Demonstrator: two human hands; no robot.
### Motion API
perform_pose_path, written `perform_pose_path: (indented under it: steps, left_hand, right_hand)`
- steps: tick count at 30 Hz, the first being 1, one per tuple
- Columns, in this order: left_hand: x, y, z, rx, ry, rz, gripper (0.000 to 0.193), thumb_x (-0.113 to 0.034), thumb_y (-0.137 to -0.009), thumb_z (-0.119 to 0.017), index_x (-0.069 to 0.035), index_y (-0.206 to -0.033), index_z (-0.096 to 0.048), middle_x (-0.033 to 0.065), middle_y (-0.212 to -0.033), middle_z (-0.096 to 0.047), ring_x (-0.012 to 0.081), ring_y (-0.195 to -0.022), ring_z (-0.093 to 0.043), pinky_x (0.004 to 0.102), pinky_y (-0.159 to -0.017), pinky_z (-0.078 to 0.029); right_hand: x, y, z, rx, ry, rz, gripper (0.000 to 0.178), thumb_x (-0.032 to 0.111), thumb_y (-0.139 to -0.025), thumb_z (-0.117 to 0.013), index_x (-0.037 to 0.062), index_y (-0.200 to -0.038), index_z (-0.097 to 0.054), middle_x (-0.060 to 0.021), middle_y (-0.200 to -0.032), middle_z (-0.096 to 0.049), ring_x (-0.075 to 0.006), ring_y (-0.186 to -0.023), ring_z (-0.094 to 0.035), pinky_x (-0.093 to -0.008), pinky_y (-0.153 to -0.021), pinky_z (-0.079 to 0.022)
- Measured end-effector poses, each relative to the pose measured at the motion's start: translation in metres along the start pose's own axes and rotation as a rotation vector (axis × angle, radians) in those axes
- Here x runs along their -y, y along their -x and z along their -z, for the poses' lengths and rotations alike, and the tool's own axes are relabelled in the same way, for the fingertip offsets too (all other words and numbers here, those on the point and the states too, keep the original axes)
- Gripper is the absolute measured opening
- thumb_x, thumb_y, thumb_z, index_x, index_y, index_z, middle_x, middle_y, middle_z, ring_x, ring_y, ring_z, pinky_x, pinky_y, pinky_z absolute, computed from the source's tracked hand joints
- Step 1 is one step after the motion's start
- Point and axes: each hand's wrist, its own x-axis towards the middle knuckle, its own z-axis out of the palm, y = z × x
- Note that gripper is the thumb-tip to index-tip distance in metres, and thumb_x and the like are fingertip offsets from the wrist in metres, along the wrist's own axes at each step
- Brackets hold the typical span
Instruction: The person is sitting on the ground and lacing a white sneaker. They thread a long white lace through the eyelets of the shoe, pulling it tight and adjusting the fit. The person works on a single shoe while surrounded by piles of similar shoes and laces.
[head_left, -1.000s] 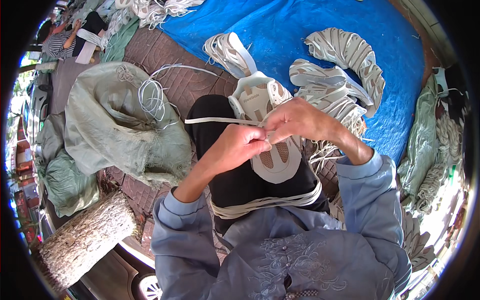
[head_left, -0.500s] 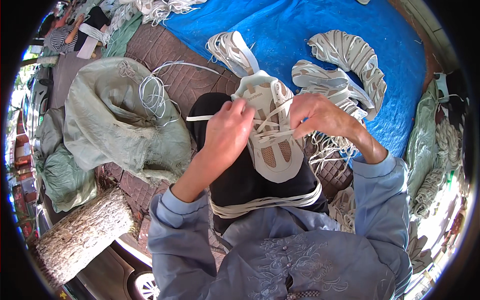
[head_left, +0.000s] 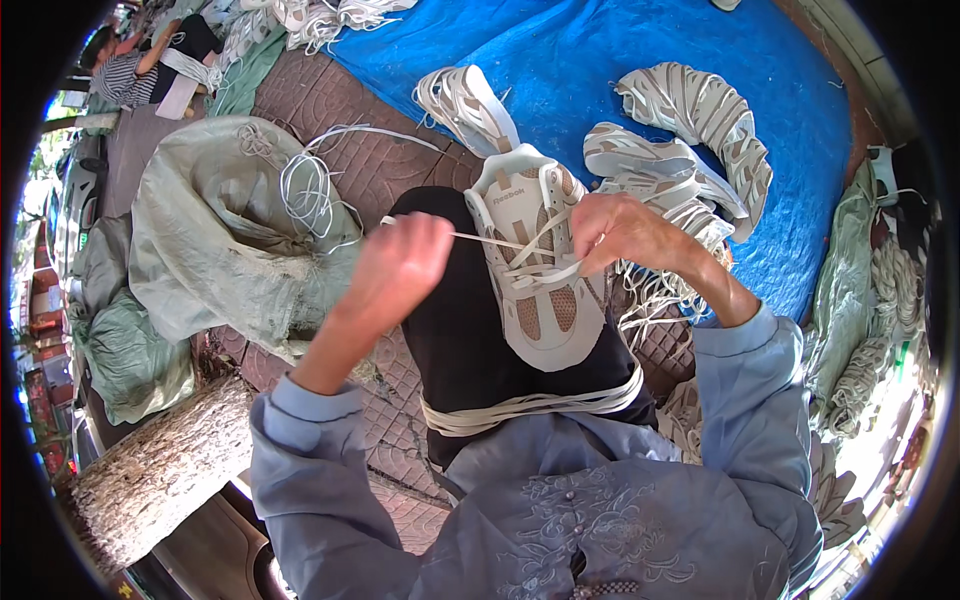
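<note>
On my dark-trousered lap lies an off-white and tan shoe upper (head_left: 547, 318), its toe toward me and no sole visible beneath it. A cream shoelace (head_left: 487, 239) crosses its lower eyelets. My left hand (head_left: 405, 262), slightly blurred, is closed on one end of that lace and holds it taut, out to the left of the shoe. My right hand (head_left: 625, 235) rests at the upper's right edge, fingers pinched on the lace there. A bundle of spare laces (head_left: 530, 408) lies across my thighs.
A blue tarp (head_left: 560, 60) ahead carries a curved row of nested shoe uppers (head_left: 725, 125). One more upper (head_left: 468, 105) lies beyond my knees. At left are a pale sack (head_left: 190, 230), loose white cord (head_left: 310, 190) and a log (head_left: 165, 470). Another person (head_left: 135, 75) sits far left.
My left hand has moved from the shoe upper out to the left, drawing the lace tight. My right hand has barely shifted at the right edge.
</note>
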Motion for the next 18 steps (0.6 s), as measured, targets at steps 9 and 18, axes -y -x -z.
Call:
perform_pose_path:
  steps: [9,18]
  left_hand:
    - [0.042,0.055,-0.011,-0.012,-0.073,0.182,0.016,-0.005,-0.069,-0.054,-0.005,-0.084,-0.047,0.0065,-0.069,-0.043,0.0179,-0.063,-0.052,0.0284,-0.053,-0.047]
    - [0.044,0.041,-0.010,-0.105,-0.001,0.262,0.012,-0.005,-0.066,-0.055,-0.007,-0.078,-0.053,0.0053,-0.067,-0.040,0.0218,-0.062,-0.051,0.0323,-0.053,-0.046]
  right_hand:
    - [-0.023,-0.007,-0.030,-0.221,-0.041,-0.288,0.006,0.004,-0.056,-0.061,0.0026,-0.061,-0.058,-0.0031,-0.059,-0.057,-0.0120,-0.054,-0.052,-0.0263,-0.050,-0.040]
    - [0.000,-0.001,-0.023,-0.383,0.287,-0.034,0.026,0.009,-0.061,-0.064,0.0062,-0.087,-0.058,-0.0068,-0.063,-0.059,-0.0197,-0.054,-0.058,-0.0306,-0.050,-0.047]
